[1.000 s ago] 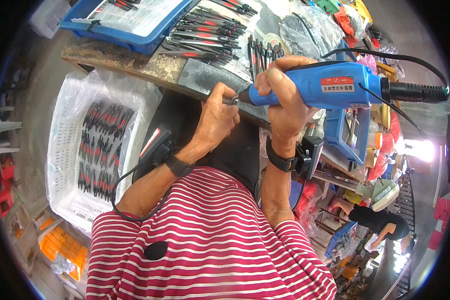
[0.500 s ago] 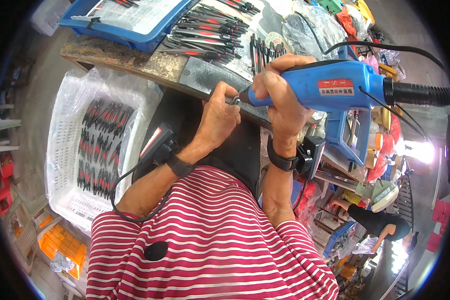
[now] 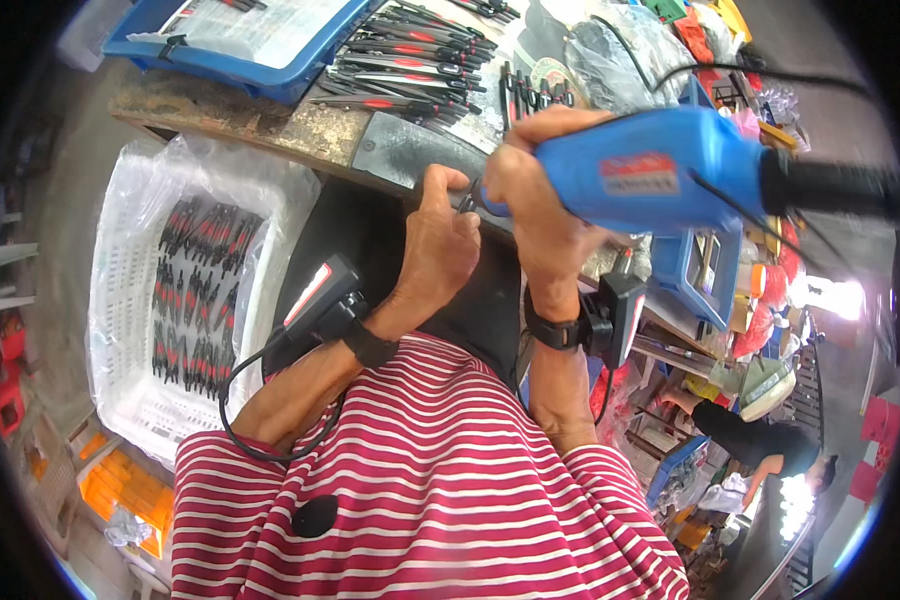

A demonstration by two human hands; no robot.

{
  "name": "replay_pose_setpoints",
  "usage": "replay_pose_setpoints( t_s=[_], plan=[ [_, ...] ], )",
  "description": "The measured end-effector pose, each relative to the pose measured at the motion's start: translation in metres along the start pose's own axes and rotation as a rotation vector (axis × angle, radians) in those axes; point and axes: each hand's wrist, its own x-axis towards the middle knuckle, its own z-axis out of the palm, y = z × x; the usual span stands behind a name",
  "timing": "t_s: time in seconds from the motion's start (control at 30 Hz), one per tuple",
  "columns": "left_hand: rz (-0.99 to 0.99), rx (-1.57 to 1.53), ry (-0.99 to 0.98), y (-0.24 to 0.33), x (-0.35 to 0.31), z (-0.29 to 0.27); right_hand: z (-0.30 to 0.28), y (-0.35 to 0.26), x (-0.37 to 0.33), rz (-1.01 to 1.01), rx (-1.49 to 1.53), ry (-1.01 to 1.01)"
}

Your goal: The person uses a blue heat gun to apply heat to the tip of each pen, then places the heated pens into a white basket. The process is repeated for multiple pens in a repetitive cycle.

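My right hand (image 3: pixel 542 205) wraps round a thick blue power tool (image 3: pixel 635 170), held nearly level with its nose to the left. A black ribbed hose (image 3: pixel 835 188) leaves its rear end. At the tool's nose my left hand (image 3: pixel 438 240) is closed, thumb and curled fingers together, on a small dark metal piece (image 3: pixel 466 203); most of it is hidden. Both hands are at the bench's near edge, beside a dark metal plate (image 3: pixel 410 150). Beyond them lies a pile of slender black, grey and red hand tools (image 3: pixel 410 62), their exact kind unclear.
To the left, a white plastic-lined basket (image 3: pixel 120 300) holds rows of black-and-red pieces (image 3: pixel 195 300). A blue tray (image 3: pixel 290 75) sits on the bench's far left. Plastic bags (image 3: pixel 625 60) and a blue crate (image 3: pixel 695 290) lie right. Another person (image 3: pixel 760 440) bends over farther right.
The blue power tool and my right hand have shifted slightly left and down, with the tool now blurred. My left hand stays at the tool's nose.
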Motion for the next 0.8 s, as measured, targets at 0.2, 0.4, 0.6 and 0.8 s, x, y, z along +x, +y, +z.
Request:
replay_pose_setpoints(
  t_s=[0.2,0.4,0.6,0.8],
  plan=[
    [-0.190,-0.098,-0.081,0.005,0.002,-0.004,0.006,-0.012,0.004,0.050,0.183,0.162],
    [-0.114,-0.110,-0.073,-0.001,-0.002,-0.003,-0.007,-0.007,0.006,0.041,0.090,0.010],
    [-0.245,-0.078,-0.092,0.001,0.000,-0.003,-0.002,-0.005,0.001,0.017,-0.059,0.064],
    [-0.276,-0.303,-0.226,0.008,0.002,-0.014,-0.010,-0.020,0.001,0.116,-0.011,0.134]
  ],
)
